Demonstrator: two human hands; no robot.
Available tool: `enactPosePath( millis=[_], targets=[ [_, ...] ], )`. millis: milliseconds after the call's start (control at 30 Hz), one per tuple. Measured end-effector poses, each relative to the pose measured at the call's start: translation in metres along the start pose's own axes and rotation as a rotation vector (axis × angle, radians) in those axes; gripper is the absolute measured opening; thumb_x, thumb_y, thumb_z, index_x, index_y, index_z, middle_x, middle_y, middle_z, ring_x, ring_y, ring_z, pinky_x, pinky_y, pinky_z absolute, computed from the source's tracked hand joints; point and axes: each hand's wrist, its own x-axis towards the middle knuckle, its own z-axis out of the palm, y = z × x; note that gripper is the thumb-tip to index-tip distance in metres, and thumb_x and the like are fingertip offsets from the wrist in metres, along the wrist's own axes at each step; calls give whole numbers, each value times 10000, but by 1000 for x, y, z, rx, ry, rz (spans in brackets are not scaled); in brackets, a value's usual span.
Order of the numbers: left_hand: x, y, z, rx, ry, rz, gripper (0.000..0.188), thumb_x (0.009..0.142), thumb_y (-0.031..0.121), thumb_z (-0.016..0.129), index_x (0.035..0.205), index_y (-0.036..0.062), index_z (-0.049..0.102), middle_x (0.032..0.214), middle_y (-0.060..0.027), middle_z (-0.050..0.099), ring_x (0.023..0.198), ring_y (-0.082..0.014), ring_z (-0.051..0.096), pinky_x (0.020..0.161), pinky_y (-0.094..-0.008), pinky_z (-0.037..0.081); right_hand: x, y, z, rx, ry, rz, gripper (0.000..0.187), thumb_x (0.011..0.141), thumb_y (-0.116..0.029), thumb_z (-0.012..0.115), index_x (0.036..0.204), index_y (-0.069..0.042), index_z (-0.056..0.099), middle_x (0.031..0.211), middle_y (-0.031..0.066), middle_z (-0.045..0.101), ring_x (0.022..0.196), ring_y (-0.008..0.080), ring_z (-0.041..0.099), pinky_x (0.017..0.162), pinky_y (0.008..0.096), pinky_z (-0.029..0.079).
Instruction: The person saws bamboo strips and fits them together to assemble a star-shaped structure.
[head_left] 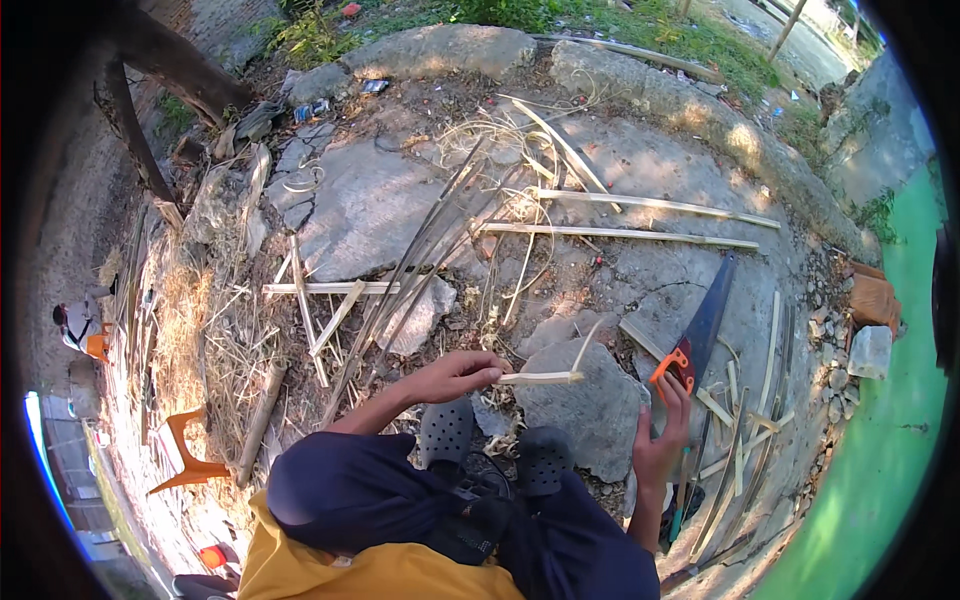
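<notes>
My left hand (455,377) is closed on one end of a short split bamboo strip (540,378), pale and level, held out to the right above my feet. A thin sliver (588,343) curls up from the strip's far end. My right hand (660,440) is at the right with fingers stretched out and the thumb apart. Its fingertips reach the orange and black handle of a handsaw (705,325); whether they press on it I cannot tell. The saw's dark blade points away from me. Below the strip is a flat grey stone slab (585,420).
Long bamboo strips (650,205) and a heap of curled shavings (520,205) lie ahead on broken concrete. More strips (770,370) are at the right, beside a green strip of ground (860,480). An orange plastic chair (187,455) and a tree trunk (180,65) are at the left.
</notes>
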Motion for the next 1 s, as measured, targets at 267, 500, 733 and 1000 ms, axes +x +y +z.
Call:
enactPosePath(
  millis=[267,500,733,1000],
  targets=[
    [-3,-8,19,-104,-223,77,411,1144,400,435,1002,42,577,797,16,475,742,-101,436,673,-319,398,13,-1,37,363,-827,-171,353,939,17,612,1291,-7,630,1111,147,722,998,267,721,874,365,551],
    [-8,-41,35,-270,-155,34,461,1152,435,404,973,39,560,759,34,425,700,-90,396,631,-313,376,-14,-11,47,659,-612,370,90,962,-22,680,1016,50,679,767,45,650,683,96,589,639,256,459],
    [-6,-35,40,-333,-228,24,504,1145,468,406,985,41,619,733,44,452,698,-84,426,628,-311,388,1,-10,50,422,-537,169,115,994,-54,696,972,56,670,754,-2,625,671,65,548,602,251,422],
    [3,-43,74,-400,40,69,529,1140,494,404,902,60,591,699,43,440,681,-78,442,615,-319,384,5,-19,73,441,-360,286,202,1062,-131,616,1046,37,726,779,-49,562,714,42,472,631,214,349]
  ],
)
